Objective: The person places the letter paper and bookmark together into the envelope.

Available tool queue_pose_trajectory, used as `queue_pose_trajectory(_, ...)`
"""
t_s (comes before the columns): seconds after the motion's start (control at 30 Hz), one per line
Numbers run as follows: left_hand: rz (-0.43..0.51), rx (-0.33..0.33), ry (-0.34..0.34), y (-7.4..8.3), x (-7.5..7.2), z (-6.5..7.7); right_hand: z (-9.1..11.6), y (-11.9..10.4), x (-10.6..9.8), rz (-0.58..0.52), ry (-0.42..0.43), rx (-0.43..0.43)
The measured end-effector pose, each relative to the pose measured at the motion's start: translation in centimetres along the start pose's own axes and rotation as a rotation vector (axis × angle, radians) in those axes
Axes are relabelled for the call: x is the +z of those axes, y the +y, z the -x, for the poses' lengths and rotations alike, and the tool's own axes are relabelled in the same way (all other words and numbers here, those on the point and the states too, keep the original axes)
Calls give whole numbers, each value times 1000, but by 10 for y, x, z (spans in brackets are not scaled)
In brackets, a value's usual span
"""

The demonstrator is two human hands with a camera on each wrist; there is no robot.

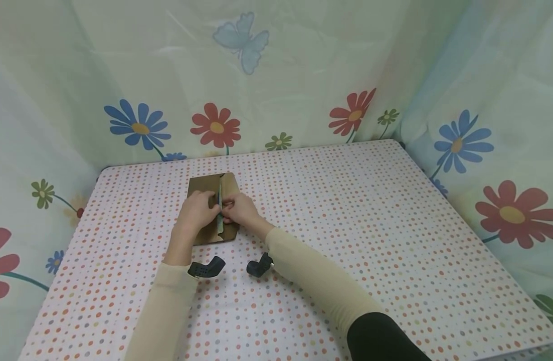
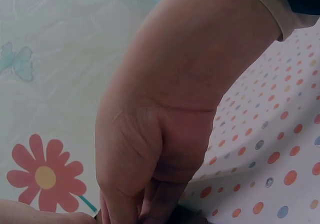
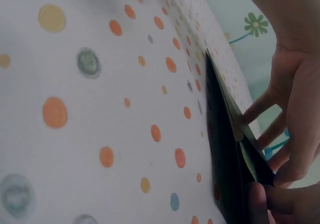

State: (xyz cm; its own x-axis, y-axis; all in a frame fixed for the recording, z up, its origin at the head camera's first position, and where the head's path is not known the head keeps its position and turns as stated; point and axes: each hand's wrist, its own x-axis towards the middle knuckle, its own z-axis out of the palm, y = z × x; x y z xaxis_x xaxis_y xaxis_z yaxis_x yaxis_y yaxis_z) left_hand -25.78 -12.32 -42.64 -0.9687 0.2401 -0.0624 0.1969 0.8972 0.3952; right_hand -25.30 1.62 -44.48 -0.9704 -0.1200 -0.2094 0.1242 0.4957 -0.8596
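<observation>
A flat brown envelope (image 1: 206,235) lies on the table with its narrow flap at the right. A thin greenish strip (image 1: 220,224) shows along the slit by the flap. My left hand (image 1: 196,209) curls over the main panel, thumb and forefinger at the slit; in the right wrist view its fingers (image 3: 270,133) bear on the panel. Close beside it, my right hand (image 1: 243,209) pinches at the flap's edge, with its thumb and a finger (image 3: 257,200) near the slit. In the left wrist view the right hand (image 2: 145,149) hides the envelope almost wholly.
A dotted cloth covers the table (image 1: 348,235). Floral curtains (image 1: 294,75) hang behind it and along both sides. Each wrist carries a small black camera; the right one (image 1: 259,265) sits just in front of the envelope.
</observation>
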Motion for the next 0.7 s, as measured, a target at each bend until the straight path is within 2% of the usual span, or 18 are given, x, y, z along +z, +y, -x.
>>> queue_pose_trajectory(0.43, 3, 2, 5, -7, 0, 3, -5, -4, 6, -25, -48, 9)
queue_pose_trajectory(0.7, 4, -21, -15, -7, 4, 5, 1, 3, -6, 71, -27, -59)
